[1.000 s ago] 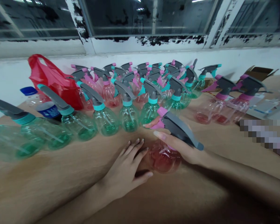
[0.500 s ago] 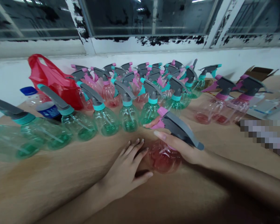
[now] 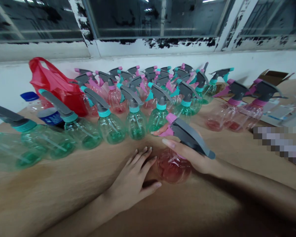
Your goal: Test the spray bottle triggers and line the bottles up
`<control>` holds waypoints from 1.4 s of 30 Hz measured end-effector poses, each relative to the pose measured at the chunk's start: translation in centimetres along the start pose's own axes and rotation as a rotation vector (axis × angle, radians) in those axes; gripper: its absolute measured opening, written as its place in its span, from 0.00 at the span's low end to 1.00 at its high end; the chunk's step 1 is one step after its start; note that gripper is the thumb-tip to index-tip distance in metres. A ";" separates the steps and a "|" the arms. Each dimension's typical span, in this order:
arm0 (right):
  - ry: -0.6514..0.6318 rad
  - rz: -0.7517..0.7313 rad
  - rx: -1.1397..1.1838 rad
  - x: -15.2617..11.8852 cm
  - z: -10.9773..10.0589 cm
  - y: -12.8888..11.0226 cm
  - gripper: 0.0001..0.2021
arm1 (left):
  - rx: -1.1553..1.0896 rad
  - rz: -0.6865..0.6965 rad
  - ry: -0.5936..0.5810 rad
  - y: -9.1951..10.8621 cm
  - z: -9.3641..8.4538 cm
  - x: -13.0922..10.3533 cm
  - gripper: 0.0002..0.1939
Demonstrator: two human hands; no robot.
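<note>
A clear pink spray bottle [image 3: 174,169] with a grey and pink trigger head stands on the wooden table, in front of me. My right hand [image 3: 187,151] is wrapped round its neck, just under the trigger head; some of the fingers are hidden behind it. Flat on the tabletop, to the left of the bottle, lies my left hand [image 3: 135,177] with its fingers stretched out and nothing in it. Its fingertips are close to the bottle's base; I cannot tell whether they touch. Beyond the hands stands a green spray bottle [image 3: 136,125] with a turquoise collar.
Several green and pink spray bottles crowd the back by the wall. Two pink spray bottles [image 3: 233,113] stand at the right. At the left are a red plastic bag [image 3: 61,89] and a blue-capped bottle [image 3: 31,97]. An open cardboard box [image 3: 273,78] sits far right.
</note>
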State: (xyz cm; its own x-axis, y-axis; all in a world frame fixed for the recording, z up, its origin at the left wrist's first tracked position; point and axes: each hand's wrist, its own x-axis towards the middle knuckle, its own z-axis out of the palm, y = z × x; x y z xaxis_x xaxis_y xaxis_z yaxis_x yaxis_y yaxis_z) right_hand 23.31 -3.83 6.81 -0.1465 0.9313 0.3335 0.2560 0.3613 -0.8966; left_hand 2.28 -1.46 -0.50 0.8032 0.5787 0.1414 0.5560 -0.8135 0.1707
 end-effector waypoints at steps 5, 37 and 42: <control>-0.008 0.011 -0.005 0.0 0.1 -0.1 0.09 | -0.005 -0.001 0.000 0.1 0.0 -0.1 0.31; -0.008 -0.082 -0.068 0.1 -0.1 0.7 0.19 | 0.004 -0.010 0.007 0.0 -0.2 0.0 0.31; -0.035 -0.072 -0.105 -0.3 -1.1 0.8 0.20 | 0.012 0.019 0.011 -0.2 -0.1 0.0 0.32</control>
State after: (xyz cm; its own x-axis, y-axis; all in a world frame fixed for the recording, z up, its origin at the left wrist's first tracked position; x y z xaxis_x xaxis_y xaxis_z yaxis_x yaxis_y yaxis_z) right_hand 24.65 -3.72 6.29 -0.2004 0.9014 0.3837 0.3423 0.4314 -0.8347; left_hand 2.13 -1.31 -0.45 0.8112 0.5639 0.1550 0.5436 -0.8248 0.1558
